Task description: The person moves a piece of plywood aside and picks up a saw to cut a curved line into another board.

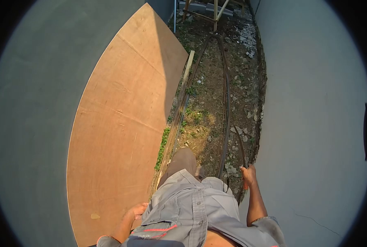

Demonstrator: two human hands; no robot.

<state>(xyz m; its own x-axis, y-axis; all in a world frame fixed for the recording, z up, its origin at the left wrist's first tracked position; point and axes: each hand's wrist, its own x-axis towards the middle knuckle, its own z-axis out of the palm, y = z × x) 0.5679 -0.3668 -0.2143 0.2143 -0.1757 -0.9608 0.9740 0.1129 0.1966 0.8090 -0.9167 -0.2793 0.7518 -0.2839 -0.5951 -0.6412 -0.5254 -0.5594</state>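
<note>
My right hand (249, 175) is closed around the orange handle of a handsaw (241, 144), hanging at my right side beside the pale wall. The saw's long, narrow, dark blade points forward and away from me. Low on the left, my left hand (139, 210) is held close to my shirt with its fingers curled. Whether anything is in those fingers cannot be made out. Just beyond that hand, a large plywood sheet (117, 123) leans along the left wall.
Long thin metal rods (226, 94) lie on the dirt ground, bent to a point ahead. A wooden strip (188, 68) lies against the plywood's edge. Farther off stands a wooden frame (215, 18). Walls close in the passage on both sides, with rubble (248, 37) along the right one.
</note>
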